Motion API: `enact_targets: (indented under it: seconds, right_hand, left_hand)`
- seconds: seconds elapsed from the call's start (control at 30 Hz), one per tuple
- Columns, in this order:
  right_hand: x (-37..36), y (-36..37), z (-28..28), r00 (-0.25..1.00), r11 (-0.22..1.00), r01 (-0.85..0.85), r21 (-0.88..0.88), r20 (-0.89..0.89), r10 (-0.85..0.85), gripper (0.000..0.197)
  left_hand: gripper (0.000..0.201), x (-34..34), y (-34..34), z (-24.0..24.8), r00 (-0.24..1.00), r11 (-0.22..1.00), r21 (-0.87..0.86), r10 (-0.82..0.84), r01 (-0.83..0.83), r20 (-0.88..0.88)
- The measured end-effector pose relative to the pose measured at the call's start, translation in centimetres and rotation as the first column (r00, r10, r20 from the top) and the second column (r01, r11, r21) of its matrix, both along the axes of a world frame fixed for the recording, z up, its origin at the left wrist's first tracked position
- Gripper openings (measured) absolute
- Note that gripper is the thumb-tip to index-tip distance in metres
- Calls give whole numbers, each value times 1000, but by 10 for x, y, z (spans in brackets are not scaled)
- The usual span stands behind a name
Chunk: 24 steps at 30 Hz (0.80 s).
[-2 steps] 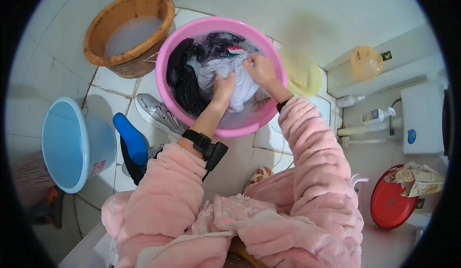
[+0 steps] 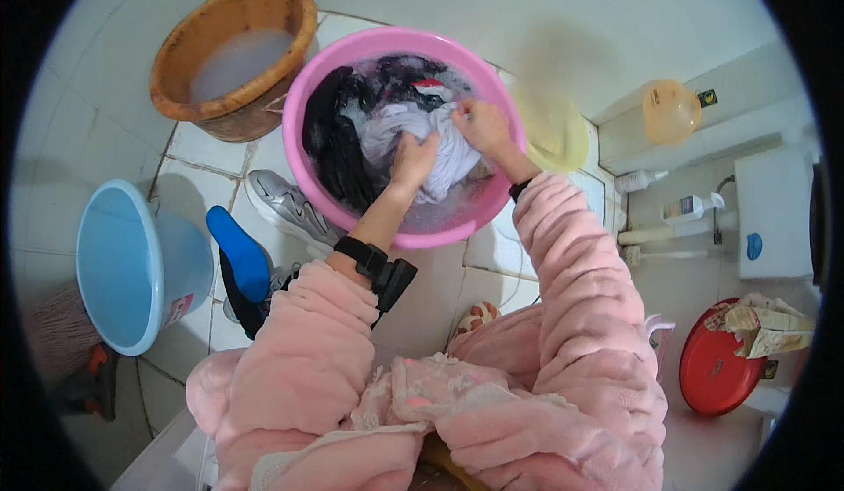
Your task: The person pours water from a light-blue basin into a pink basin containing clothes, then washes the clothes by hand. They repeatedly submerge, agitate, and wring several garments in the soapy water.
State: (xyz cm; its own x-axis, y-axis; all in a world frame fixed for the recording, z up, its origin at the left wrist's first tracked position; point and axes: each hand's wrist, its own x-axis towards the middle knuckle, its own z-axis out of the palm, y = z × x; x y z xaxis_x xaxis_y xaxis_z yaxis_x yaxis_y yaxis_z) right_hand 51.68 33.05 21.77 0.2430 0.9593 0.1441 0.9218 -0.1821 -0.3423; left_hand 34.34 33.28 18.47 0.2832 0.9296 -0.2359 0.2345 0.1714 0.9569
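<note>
A pink basin of soapy water stands on the tiled floor in front of me. In it lies a wet light-lavender garment, bunched up between my hands. My left hand grips a fold near its middle, thumb uppermost. My right hand pinches the cloth at its right side, close to the basin's far right wall. Dark wet clothes fill the left and back of the basin, and a small red-and-white patch of cloth shows behind the garment. My fingertips are partly hidden by the cloth.
A wooden tub with cloudy water stands at the far left. Nearer are a light-blue bucket, a grey sneaker and a blue insole. A yellow basin is behind right; a red lid is at the right.
Both hands have shifted slightly to the right with the lavender cloth. A little more of the red-and-white patch shows behind it.
</note>
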Motion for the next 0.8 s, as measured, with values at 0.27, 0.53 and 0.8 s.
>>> enact_targets:
  seconds: [0.27,0.53,0.8]
  right_hand:
    - [24,-17,-57,947,834,-200,-515,116,299,56]
    - [-7,-31,-116,826,393,-345,-852,-76,559,40]
    - [-41,-22,-37,883,993,-51,-105,-469,-4,21]
  left_hand:
    - [77,-22,-30,-14,322,620,-130,-562,774,-762]
    - [60,-35,1,-73,31,448,-565,-801,693,-598]
    - [59,-42,16,-35,888,579,-803,287,137,358]
